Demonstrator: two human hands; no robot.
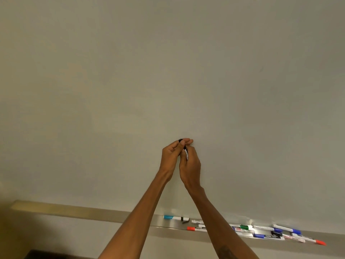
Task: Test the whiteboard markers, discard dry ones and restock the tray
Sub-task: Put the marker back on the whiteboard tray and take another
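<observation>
Head view, single frame. Whiteboard: pale, unmarked surface filling most of the frame, with a faint bright spot at the upper right edge. Left hand: raised just below the centre of the frame, palm turned toward the right hand, fingers curled inward with the tips gathered at the black top end of the marker. Right hand: touching the left hand, its back toward the camera, fingers closed around the marker barrel. Black marker: held between both hands in front of the board, roughly upright and slightly tilted, white labelled barrel below, black end uppermost; whether the cap is on or partly off cannot be told. Both forearms run up from the bottom edge and meet at the hands; a dark mark shows on the right forearm near the bottom edge. Tray: silver metal ledge along the foot of the board, lower right of the frame, partly crossed by the right forearm. Contents lying flat: light-blue-capped marker at the left end, with a short black piece just beside it; red-capped marker at the front edge; green-capped marker right of the forearm; a loose cluster of blue, black and orange-red capped markers at the far right, some overlapping. Beige frame strip: lower left. Dark surface: bottom left corner, not identifiable.
</observation>
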